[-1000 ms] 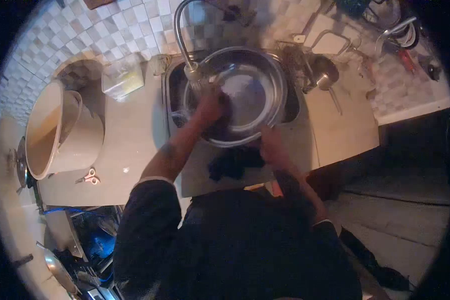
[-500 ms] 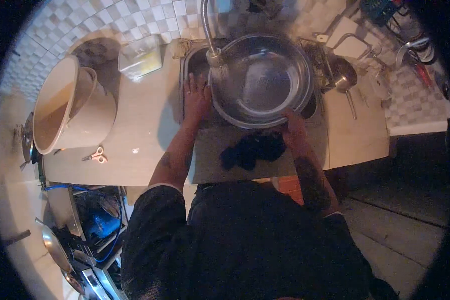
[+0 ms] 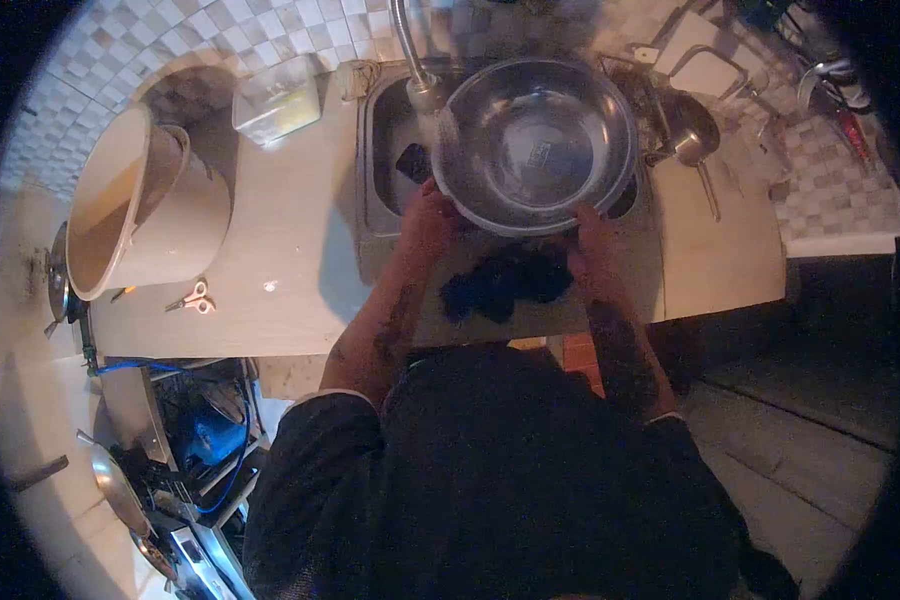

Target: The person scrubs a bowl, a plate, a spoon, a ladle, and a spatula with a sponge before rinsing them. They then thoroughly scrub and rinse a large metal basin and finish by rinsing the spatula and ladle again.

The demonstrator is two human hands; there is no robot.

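Note:
A large, shiny round basin [image 3: 538,155] sits tilted over the sink [image 3: 382,190]. Water sprays from the faucet head [image 3: 426,94] against its left rim. My left hand [image 3: 432,215] is closed at the basin's lower left edge, its fingers partly hidden beneath the rim. On the lower right edge, my right hand [image 3: 592,235] grips the rim with the thumb on top. A dark crumpled cloth [image 3: 505,282] lies on the sink's front ledge between my forearms. Inside the sink, a small dark object [image 3: 413,162] shows left of the basin.
A big pale bucket [image 3: 185,220] stands on the counter at left, with orange-handled scissors [image 3: 196,297] in front of it. A clear container [image 3: 278,103] is near the tiled wall. At right are a long-handled metal pot [image 3: 692,148] and a dish rack [image 3: 653,110].
My left hand has moved from inside the sink, down and right, to the basin's edge. The basin has shifted slightly up and right, and the dark object in the sink now shows.

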